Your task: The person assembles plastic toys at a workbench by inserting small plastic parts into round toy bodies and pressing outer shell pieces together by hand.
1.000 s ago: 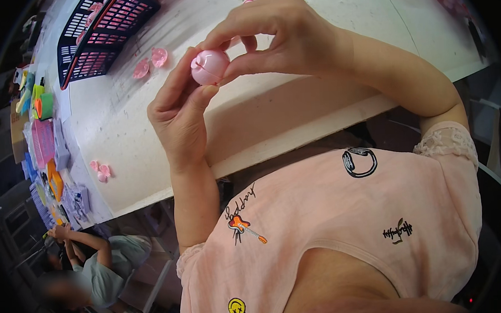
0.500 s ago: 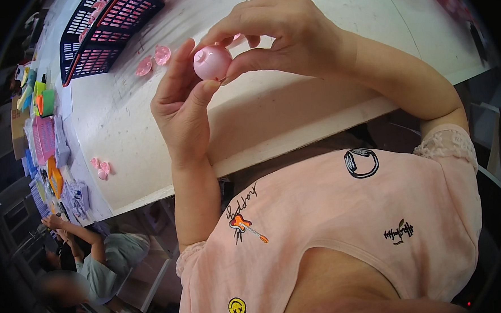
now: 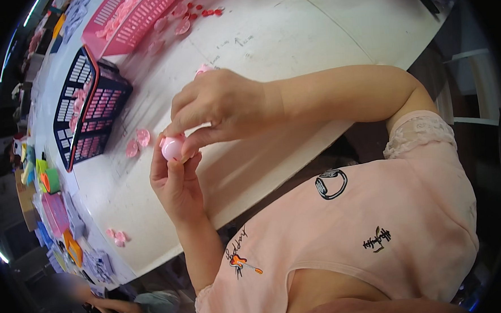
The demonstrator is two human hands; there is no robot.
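A small glossy pink ball (image 3: 172, 150) is held between both hands above the white table. My left hand (image 3: 172, 180) grips it from below, thumb on the near side and fingers behind. From above and the right, my right hand (image 3: 217, 110) pinches it with thumb and fingertips, hiding part of its top and far side. Just left of the hands, two clear pink gem-like pieces (image 3: 143, 137) lie on the table. Another pink piece (image 3: 203, 69) shows past the right hand's knuckles.
A dark blue basket (image 3: 111, 96) with pink pieces stands tilted at left. Behind it is a pink basket (image 3: 141, 26), with small red beads (image 3: 212, 13) beside it. Small pink pieces (image 3: 117, 237) lie near the table's left edge. Another person (image 3: 151, 312) sits at lower left.
The view has turned, bringing the pink basket and red beads into the picture. My right hand has closed in over the ball, its fingers now more bent and covering more of it.
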